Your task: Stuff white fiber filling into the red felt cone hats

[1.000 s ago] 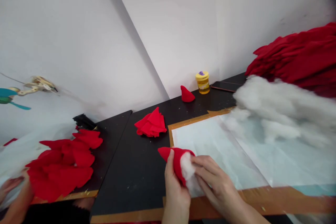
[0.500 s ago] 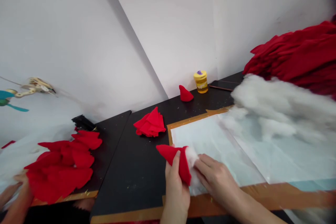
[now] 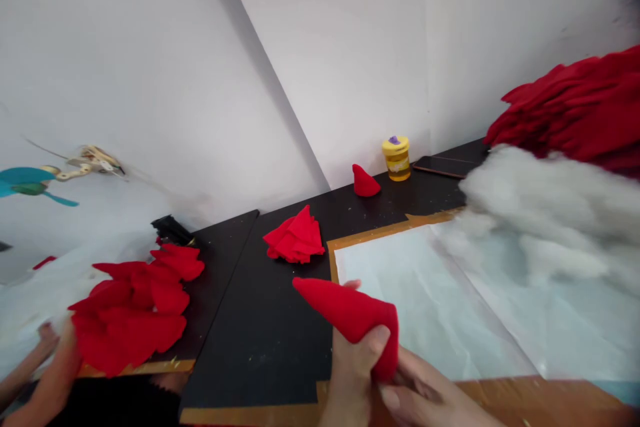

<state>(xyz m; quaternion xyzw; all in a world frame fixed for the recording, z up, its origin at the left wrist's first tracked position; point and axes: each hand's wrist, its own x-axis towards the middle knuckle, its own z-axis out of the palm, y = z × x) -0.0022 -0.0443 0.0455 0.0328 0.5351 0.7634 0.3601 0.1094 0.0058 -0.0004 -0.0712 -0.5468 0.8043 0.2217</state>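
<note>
A red felt cone (image 3: 345,307), shaped like a small pointed hat, lies tilted in front of me with its tip to the upper left. My left hand (image 3: 353,360) is wrapped round its body, thumb on the near side. At the wide end on the right, my right hand (image 3: 425,390) grips the rim; some of its fingertips are hidden by the felt. No white stuffing shows at the cone's mouth. A stack of flat red felt pieces (image 3: 296,238) sits just beyond on the black table (image 3: 260,353).
White fibre stuffing (image 3: 540,213) heaps on white sheeting (image 3: 395,287) at right, before a red cloth pile (image 3: 580,107). A red cone (image 3: 365,181), yellow-lidded tub (image 3: 397,159) and phone (image 3: 443,165) stand behind. At left, another person's arms (image 3: 50,373) are beside red felt pieces (image 3: 133,310).
The white stuffing at the cone's mouth has gone out of sight. Both hands and the cone have shifted right and down; my right hand has closed in on the rim. The view has swung slightly left.
</note>
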